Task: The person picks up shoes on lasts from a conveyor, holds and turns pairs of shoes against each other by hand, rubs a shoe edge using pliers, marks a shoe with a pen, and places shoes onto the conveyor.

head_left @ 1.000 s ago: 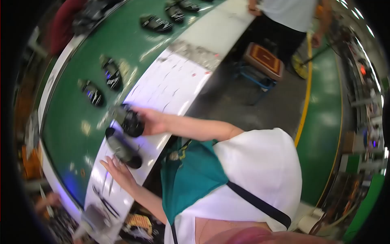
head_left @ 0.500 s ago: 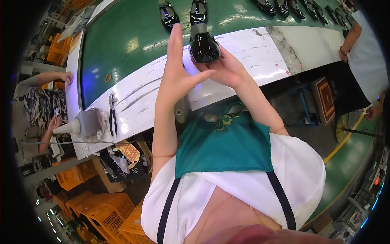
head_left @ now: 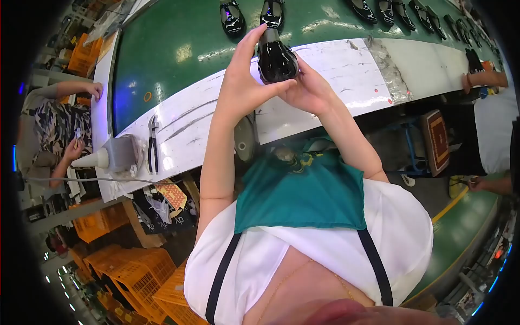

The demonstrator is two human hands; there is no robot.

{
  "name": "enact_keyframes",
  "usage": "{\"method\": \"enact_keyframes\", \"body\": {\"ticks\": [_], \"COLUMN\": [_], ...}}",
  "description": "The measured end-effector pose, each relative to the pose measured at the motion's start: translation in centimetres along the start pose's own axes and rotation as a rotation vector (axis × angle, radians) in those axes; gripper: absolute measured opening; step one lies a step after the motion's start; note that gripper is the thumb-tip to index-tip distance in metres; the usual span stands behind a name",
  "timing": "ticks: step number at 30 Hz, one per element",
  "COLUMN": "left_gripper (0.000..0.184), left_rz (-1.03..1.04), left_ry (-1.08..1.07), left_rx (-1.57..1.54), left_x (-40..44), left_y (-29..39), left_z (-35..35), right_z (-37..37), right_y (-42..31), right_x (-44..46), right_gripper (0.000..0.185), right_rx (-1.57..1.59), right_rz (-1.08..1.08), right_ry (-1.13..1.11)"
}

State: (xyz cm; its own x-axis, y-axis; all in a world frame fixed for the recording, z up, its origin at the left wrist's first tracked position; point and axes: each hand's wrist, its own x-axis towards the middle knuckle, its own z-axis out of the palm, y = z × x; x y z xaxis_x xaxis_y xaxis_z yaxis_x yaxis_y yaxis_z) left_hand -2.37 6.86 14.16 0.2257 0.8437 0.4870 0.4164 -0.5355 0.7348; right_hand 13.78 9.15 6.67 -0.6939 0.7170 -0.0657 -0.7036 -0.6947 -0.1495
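A glossy black shoe (head_left: pixel 276 62) is held up over the white edge of the bench, its rounded toe toward me. My right hand (head_left: pixel 310 93) supports it from the right and beneath, with some fingers hidden behind it. My left hand (head_left: pixel 241 89) curves around its left side, thumb along the toe and fingertips up by the grey part at the far end. Beyond it, two black strapped shoes, one on the left (head_left: pixel 232 19) and one on the right (head_left: pixel 272 13), stand on the green surface (head_left: pixel 179 32).
Pliers (head_left: pixel 152 145) and a grey bottle with a white nozzle (head_left: pixel 115 156) lie on the bench at left. More black shoes (head_left: pixel 385 12) line the far right. One person's hand (head_left: pixel 95 90) is at left, another's arm (head_left: pixel 485 80) at right. Orange crates (head_left: pixel 138 276) stand below.
My left hand's fingers have closed in from stretched out to curved around the shoe. The person at right has reached farther onto the bench.
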Motion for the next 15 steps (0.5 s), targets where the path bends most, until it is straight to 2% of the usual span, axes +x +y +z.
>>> {"method": "enact_keyframes", "body": {"ticks": [3,5,6,7,9,10,12,13,15], "left_gripper": [0.096,0.095,0.094,0.094,0.095,0.095,0.101,0.107,0.11], "left_rz": [0.003,0.046,0.087,0.092,-0.048,-0.046,-0.381,-0.44,-0.552], "left_ry": [-0.031,-0.095,-0.169,-0.164,-0.155,-0.15,-0.059,-0.121,-0.133], "left_rx": [0.071,0.172,0.278,0.281,0.366,0.367,0.276,0.279,0.041], "left_x": [-0.5,-2.1,-3.2,-4.4,-7.6,-9.0,-12.3,-14.1,-15.7], "left_y": [0.6,0.2,0.0,0.0,0.5,0.5,0.1,-0.5,-0.7], "left_z": [0.1,-0.3,-1.0,-1.8,-3.7,-4.0,-3.7,-3.2,-1.6], "right_z": [-1.1,-4.2,-0.6,-0.6,-1.2,-1.2,-1.0,-0.8,-0.2], "right_y": [-0.6,-1.3,0.0,0.2,-0.4,-0.7,-0.9,0.0,2.3], "right_x": [0.1,0.4,-1.0,-1.8,-3.9,-4.8,-6.6,-6.7,-6.5], "right_gripper": [0.041,0.04,0.05,0.05,0.073,0.073,0.1,0.1,0.104], "right_rx": [-0.143,-0.181,-0.476,-0.481,-1.459,-1.462,-1.516,-1.511,-1.67], "right_rz": [-0.011,0.076,-0.067,-0.068,-0.509,-0.511,-0.397,-0.397,-0.278], "right_ry": [0.053,-0.104,0.324,0.32,0.673,0.669,0.479,0.485,0.253]}}
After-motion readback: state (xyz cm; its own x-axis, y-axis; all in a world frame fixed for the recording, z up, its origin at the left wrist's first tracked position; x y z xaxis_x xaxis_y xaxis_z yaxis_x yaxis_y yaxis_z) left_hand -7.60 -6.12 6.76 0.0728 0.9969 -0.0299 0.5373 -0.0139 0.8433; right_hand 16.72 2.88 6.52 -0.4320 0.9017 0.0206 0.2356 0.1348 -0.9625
